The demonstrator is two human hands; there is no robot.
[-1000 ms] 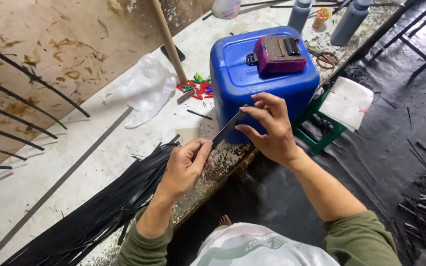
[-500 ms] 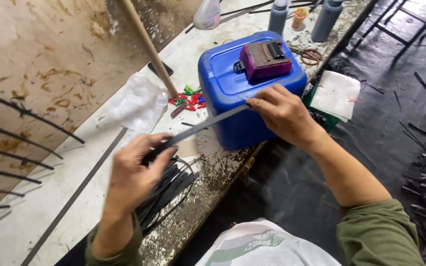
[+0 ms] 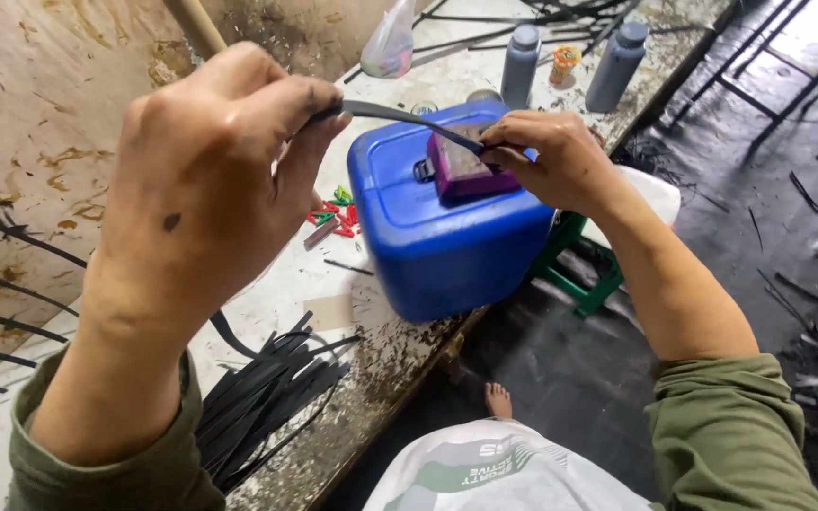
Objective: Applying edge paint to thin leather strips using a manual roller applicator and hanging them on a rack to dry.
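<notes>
My left hand [image 3: 205,185] is raised close to the camera and pinches one end of a thin black strip [image 3: 400,116]. My right hand [image 3: 553,159] grips the strip's other end over a blue plastic jerrycan [image 3: 447,237]. A purple box-shaped tool [image 3: 466,170] sits on top of the jerrycan, partly hidden by my right hand. The strip spans between both hands, slightly bowed.
A bundle of black strips [image 3: 267,397] lies on the stained white bench [image 3: 381,350]. Small red and green clips [image 3: 335,213] lie beside the jerrycan. Two grey bottles [image 3: 521,64], a plastic bag [image 3: 392,43] and a green stool [image 3: 579,274] stand nearby. Loose strips litter the dark floor [image 3: 788,246].
My left hand has risen from the bundle up toward the camera, drawing the strip taut. My right hand moved left over the purple tool.
</notes>
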